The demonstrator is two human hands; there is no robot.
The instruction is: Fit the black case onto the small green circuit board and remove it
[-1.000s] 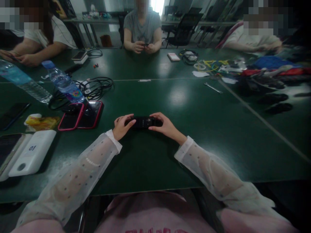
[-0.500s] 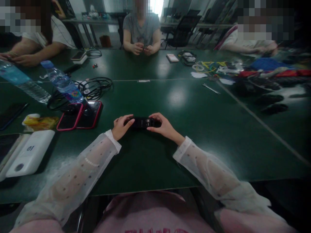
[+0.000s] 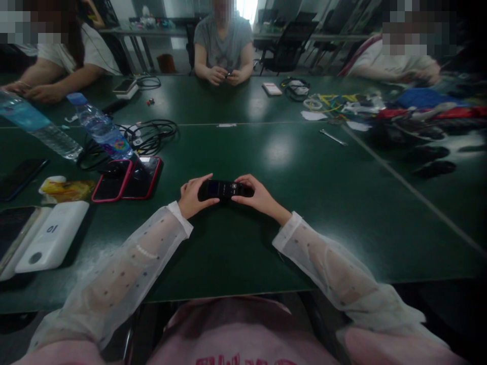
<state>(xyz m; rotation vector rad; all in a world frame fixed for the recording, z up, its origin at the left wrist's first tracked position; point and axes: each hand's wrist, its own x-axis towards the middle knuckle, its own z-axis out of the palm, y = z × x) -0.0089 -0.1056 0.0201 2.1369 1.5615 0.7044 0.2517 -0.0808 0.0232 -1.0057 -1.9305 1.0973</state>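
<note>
A small black device [image 3: 225,189] with a dark face and tiny white markings lies sideways between my two hands, just above or on the green table; I cannot tell which. My left hand [image 3: 195,196] grips its left end, fingers at the far edge and thumb along the near edge. At the right end, my right hand [image 3: 256,195] pinches it between the thumb in front and the fingers behind. Both ends of the device are partly hidden by my hands. Nearest on the left are a phone with a red edge [image 3: 146,178] and a pink-red frame or case [image 3: 99,195].
Two water bottles [image 3: 99,124] lean on the left, beside coiled black cables [image 3: 162,133]. A white power bank [image 3: 57,238] lies near left. A wrench [image 3: 333,137] and a heap of cables and tools [image 3: 422,109] are on the right. Three people sit around the green table [image 3: 236,253].
My left hand has spread its thumb down to the device's near edge, so more of the dark face shows. The right hand keeps its hold. The view has shifted slightly.
</note>
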